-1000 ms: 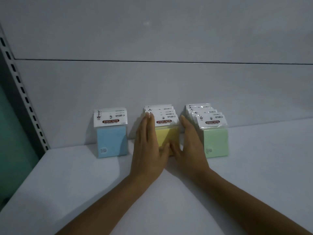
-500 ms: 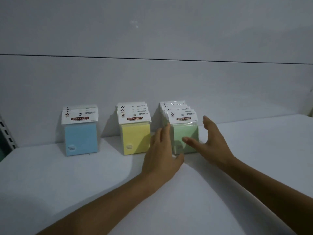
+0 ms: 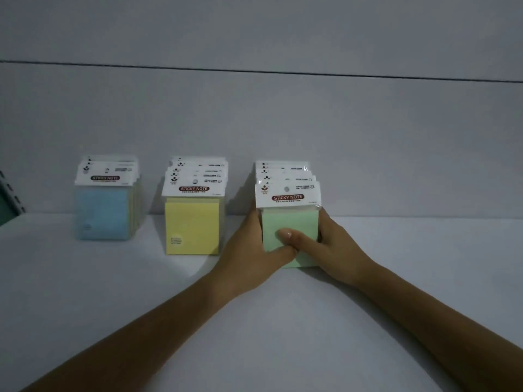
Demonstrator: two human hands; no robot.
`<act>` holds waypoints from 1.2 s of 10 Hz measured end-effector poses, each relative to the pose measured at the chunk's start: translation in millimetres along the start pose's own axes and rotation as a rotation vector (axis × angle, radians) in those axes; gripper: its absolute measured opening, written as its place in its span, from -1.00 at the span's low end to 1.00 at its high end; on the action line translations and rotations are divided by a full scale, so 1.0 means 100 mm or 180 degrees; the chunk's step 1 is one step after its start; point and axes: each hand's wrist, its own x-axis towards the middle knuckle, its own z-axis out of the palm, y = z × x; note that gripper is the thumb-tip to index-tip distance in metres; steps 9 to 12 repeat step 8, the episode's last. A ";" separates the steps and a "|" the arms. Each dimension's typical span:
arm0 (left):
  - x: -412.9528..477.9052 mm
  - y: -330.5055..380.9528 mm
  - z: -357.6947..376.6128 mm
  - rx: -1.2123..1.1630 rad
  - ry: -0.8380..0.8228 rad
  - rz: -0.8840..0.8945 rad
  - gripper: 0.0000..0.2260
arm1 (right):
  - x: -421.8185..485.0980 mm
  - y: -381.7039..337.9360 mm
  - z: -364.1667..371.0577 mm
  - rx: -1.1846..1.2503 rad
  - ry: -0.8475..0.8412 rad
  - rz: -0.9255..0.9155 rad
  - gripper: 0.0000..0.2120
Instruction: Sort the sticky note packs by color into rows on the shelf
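green packs [image 3: 291, 222]: rear ones mostly hidden | blue packs [image 3: 102, 213]: blurred

"STICKY NOTE" is showing in a dark oval at the top of the front blue pack [image 3: 103, 205], front yellow pack [image 3: 194, 219] and front green pack [image 3: 287, 219]; the smaller print is blurring beyond reading.

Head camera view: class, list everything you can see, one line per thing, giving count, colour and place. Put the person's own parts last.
blue sticky note packs: one row, count unclear, blue front, left on the shelf
yellow sticky note packs: one row, several, yellow, middle
green sticky note packs: one row, several, green, right, between the hands
shelf: one, white, under all rows
back panel: pale grey, behind the rows
slotted upright: one, grey, far left edge
left hand: one, fingers along the green row's left side
right hand: one, on its right side, thumb across the front
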 end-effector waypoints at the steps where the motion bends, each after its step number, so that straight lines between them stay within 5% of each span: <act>1: 0.00 -0.01 0.02 0.0023 0.0027 -0.0016 -0.45 | 0.01 0.04 0.00 0.0021 -0.0045 -0.0095 -0.39; 6: -0.03 0.07 0.03 0.0144 0.0080 -0.0008 -0.42 | -0.08 -0.11 -0.04 -0.0143 0.0143 0.0061 -0.52; 8: -0.17 0.09 -0.02 0.0464 0.0293 0.0101 -0.19 | -0.40 -0.41 -0.10 -0.0700 0.0654 -0.0189 -0.43; 12: -0.17 0.09 -0.02 0.0464 0.0293 0.0101 -0.19 | -0.40 -0.41 -0.10 -0.0700 0.0654 -0.0189 -0.43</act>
